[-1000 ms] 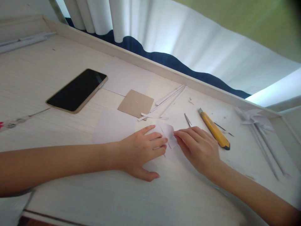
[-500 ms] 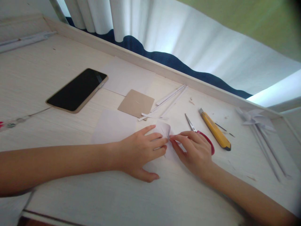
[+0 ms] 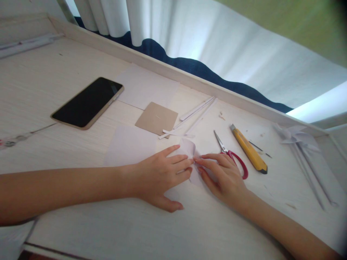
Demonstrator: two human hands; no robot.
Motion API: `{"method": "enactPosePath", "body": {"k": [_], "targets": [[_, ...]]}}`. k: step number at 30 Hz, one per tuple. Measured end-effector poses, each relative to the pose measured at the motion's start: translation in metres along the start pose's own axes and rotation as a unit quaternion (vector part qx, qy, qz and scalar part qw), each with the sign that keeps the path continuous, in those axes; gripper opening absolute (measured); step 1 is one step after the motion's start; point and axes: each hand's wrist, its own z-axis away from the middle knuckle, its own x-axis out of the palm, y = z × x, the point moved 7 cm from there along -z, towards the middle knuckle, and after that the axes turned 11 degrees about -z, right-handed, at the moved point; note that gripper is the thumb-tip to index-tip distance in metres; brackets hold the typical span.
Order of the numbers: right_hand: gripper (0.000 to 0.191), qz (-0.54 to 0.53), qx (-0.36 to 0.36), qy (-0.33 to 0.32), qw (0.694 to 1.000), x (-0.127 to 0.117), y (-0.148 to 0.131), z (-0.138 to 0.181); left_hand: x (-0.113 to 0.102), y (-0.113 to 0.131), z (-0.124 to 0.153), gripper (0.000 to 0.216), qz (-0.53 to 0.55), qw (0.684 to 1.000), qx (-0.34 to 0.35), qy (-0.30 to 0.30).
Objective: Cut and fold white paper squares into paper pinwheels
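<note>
A white sheet of paper (image 3: 187, 146) with curled-in corners lies under both hands, its middle mostly hidden by fingers. My left hand (image 3: 165, 177) rests flat on it from the left, fingers spread and thumb held apart; its fingertips reach the paper's centre. From the right, my right hand (image 3: 223, 177) meets them there, its fingertips closed on a folded part of the paper. Scissors (image 3: 238, 162) with red handles lie just behind my right hand, partly covered by it. Beyond them is a yellow box cutter (image 3: 248, 150).
A phone (image 3: 88, 103) with a cord lies at left. Flat white sheets (image 3: 132, 142), a brown card square (image 3: 154, 117) and thin paper strips (image 3: 196, 110) sit behind my hands. A paper pinwheel (image 3: 296, 137) with rods lies far right. A raised ledge (image 3: 173, 74) borders the back.
My right hand's fingers have shifted slightly left over the paper's centre, showing more of the scissors' handle. My left hand stays nearly where it was.
</note>
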Motion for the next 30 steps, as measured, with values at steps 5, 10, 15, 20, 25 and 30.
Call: {"method": "enactPosePath", "body": {"k": [5,10,15,20,25,30], "targets": [[0.025,-0.024,0.003,-0.002,1.000,0.0029,0.0016,0.0033,-0.0008,-0.0004,0.0001,0.064,0.001,1.000,-0.004,0.003],[0.025,-0.024,0.002,0.002,1.000,0.0030,0.0006,0.0038,-0.0003,-0.0004,0.0002,0.066,-0.004,1.000,0.000,-0.004],[0.026,-0.022,-0.001,0.003,1.000,0.0036,0.0004,0.0044,0.0013,-0.0004,0.0012,0.069,-0.011,1.000,0.007,-0.009],[0.025,-0.009,-0.007,0.005,1.000,0.0047,0.0004,0.0052,0.0006,0.0006,0.0012,0.070,-0.012,1.000,0.008,-0.005],[0.024,0.005,-0.006,0.003,1.000,0.0056,0.0007,0.0063,0.0005,0.0005,0.0011,0.069,-0.008,1.000,0.008,-0.007],[0.026,0.015,-0.023,-0.009,1.000,0.0082,-0.0002,0.0077,0.0011,0.0001,0.0011,0.069,-0.005,1.000,0.009,-0.010]]}}
